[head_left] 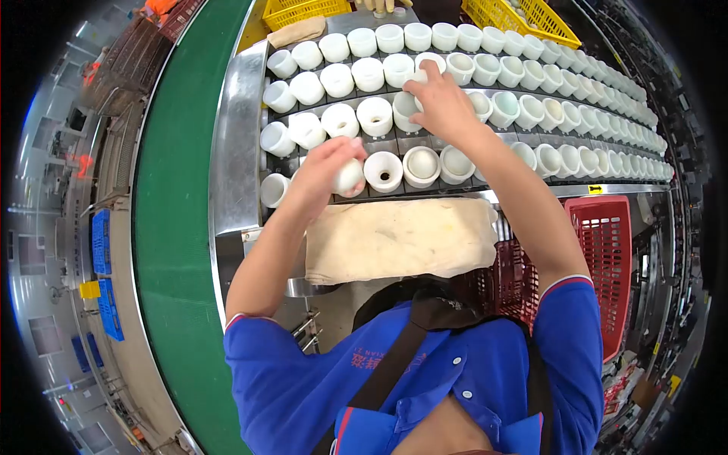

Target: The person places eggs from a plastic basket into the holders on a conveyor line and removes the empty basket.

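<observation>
In the head view, my left hand point(322, 173) is closed around a smooth white egg point(348, 177) beside the nearest row of white cups. One cup point(384, 171) just right of it shows a dark hole in its bottom. A neighbouring cup point(422, 165) has a pale egg sitting in it. My right hand point(441, 100) reaches further in, with fingers bent and spread over cups of the second and third rows. Its fingertips lie close to a white cup point(429, 64); whether they touch an egg there is hard to make out.
A folded beige cloth point(402, 239) lies along the front edge. Red crates point(603, 227) stand at the right, below the metal edge. Yellow crates point(523, 21) sit behind the cup rows. Running along the left is a green belt or walkway point(178, 227).
</observation>
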Demonstrator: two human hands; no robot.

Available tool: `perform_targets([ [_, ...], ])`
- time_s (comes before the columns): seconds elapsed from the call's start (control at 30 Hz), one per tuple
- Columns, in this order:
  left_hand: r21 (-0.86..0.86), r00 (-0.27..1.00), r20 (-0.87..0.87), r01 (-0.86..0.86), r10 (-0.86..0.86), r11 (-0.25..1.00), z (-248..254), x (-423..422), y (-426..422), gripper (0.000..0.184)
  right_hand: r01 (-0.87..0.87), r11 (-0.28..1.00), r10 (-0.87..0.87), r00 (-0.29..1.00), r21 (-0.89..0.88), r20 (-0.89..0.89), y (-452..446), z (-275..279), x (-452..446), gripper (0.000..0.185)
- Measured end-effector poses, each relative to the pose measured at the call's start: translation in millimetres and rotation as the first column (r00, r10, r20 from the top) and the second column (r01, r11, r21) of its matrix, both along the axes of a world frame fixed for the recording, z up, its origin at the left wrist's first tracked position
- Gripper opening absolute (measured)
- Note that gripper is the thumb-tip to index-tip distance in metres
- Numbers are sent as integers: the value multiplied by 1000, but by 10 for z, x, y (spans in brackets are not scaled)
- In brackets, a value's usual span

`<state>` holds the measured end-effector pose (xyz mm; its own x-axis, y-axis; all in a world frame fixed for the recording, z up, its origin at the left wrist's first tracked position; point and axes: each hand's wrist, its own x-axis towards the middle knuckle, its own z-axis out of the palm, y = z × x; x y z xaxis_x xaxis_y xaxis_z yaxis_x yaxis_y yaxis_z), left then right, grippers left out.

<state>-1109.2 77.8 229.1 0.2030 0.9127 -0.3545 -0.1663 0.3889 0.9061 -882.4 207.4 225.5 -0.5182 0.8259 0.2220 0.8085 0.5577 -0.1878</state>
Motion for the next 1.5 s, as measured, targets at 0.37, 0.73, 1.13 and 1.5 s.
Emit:
perform_targets([
  [0.37, 151, 968, -251, 18, 21, 988, 239, -110, 97, 38, -22, 987, 9, 996, -157, -83, 1215, 86, 300, 44],
  [0.73, 377, 449, -875, 404, 178, 834, -2, 45, 1008, 40, -67, 849, -398, 572, -525, -717, 1504, 207, 430, 38],
  [1.13, 325, 297, -933, 456, 203, 828, 3, 192, 1009, 38, -187, 979, 172, 972, -86, -159, 1262, -248, -347, 46],
  [1.5, 942, 913, -289, 324, 288, -83, 1933, 835, 165, 58, -116, 985, 5, 765, -130, -644, 47, 349, 1690, 27],
])
